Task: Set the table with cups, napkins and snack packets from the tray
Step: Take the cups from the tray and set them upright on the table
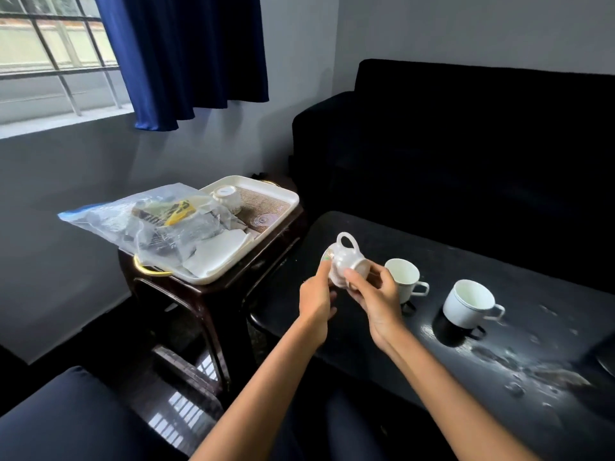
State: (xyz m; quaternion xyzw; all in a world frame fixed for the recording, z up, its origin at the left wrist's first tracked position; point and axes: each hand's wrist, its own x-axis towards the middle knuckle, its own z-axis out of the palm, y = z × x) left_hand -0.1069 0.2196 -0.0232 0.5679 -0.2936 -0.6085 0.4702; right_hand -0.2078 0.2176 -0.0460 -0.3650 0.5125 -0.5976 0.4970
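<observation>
Beyond the black table (416,261) sits a dark sofa (466,144), and left of the table a dark wooden stand (206,294) carries the white tray (286,197). On that tray lie a clear plastic bag of snack packets (159,221), white napkins (219,251) under and beside it, and 1 upturned cup (228,196) at the tray's far end. On the table, 2 cups already stand upright: the nearer cup (404,277) just right of the hands, the farther cup (469,304) to its right. Above the table's left edge both hands hold a 3rd cup (346,257) tilted on its side, handle up: the left hand (316,301) touches its rim with an extended finger, the other fingers curled; the right hand (372,294) grips its base with curled fingers. By my reckoning the cups are about half done; napkins and packets are untouched.
</observation>
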